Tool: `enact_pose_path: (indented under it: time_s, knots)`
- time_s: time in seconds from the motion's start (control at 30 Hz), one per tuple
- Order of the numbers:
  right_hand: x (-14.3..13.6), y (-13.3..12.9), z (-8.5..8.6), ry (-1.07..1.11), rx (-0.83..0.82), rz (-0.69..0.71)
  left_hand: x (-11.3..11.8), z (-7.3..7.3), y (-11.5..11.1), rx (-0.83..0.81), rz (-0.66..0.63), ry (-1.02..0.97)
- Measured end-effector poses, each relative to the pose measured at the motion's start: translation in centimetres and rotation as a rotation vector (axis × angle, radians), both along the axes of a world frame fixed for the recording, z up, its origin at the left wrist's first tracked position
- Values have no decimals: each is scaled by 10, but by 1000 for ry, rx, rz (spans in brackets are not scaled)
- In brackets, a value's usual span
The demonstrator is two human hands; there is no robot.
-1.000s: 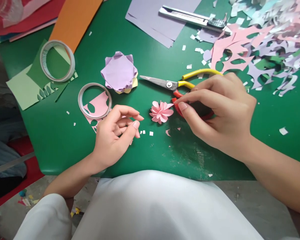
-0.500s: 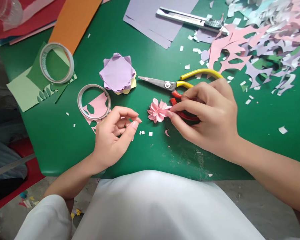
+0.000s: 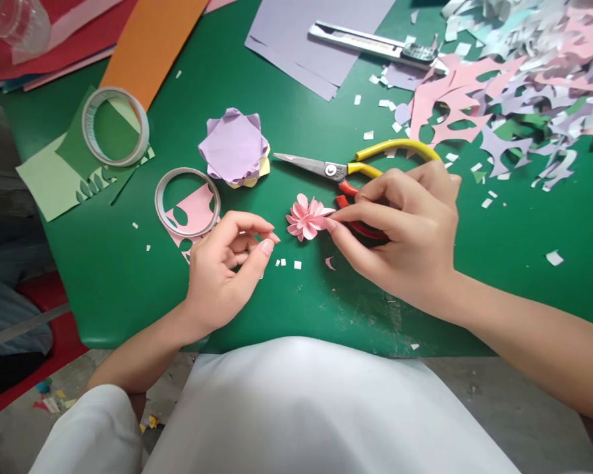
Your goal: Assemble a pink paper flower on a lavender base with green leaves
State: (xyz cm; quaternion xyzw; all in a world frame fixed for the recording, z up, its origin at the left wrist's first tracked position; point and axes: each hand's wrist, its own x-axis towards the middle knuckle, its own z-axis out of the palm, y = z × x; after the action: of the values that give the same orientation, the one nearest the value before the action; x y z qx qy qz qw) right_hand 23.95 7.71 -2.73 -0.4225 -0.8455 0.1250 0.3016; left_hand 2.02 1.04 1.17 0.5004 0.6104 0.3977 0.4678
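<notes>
A pink paper flower with layered petals (image 3: pixel 305 218) is pinched at its right side by the thumb and forefinger of my right hand (image 3: pixel 400 227). Under and behind that hand lie scissors (image 3: pixel 332 172) with yellow and red handles, blades pointing left. My left hand (image 3: pixel 227 273) rests to the left of the flower, its fingers curled and its thumb tip close to the forefinger; nothing shows between them. Beside it, a tape roll (image 3: pixel 161 212) lies over a cut pink paper sheet (image 3: pixel 194 205). A purple layered paper piece (image 3: pixel 234 146) with yellow beneath sits further back.
Another tape roll (image 3: pixel 143 135) lies on green paper (image 3: pixel 42 178) at the left. Orange (image 3: pixel 151 46) and purple sheets (image 3: pixel 296 49) and a box cutter (image 3: pixel 360 41) are at the back. Paper scraps (image 3: pixel 524 92) heap at the far right of the green table (image 3: pixel 286 316).
My right hand has moved slightly left with the pink paper flower, bringing it a little closer to my left hand. The left hand has stayed almost still.
</notes>
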Motion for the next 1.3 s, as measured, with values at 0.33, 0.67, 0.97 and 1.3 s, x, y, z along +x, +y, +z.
enact_pose_path:
  time_s: [0.33, 0.67, 0.97, 1.3]
  knots:
    - [0, 0, 0, 4, -3, 71, -1, 0, 0, 44, -21, 78]
    - [5, 1, 11, -20, -63, 81, -6, -1, -3, 287, -22, 102]
    - [19, 17, 11, -30, 60, 70, -34, 14, 9, 502, 91, 764]
    - [26, 29, 7, -197, 122, 77, -49, 10, 12, 107, -245, 1202]
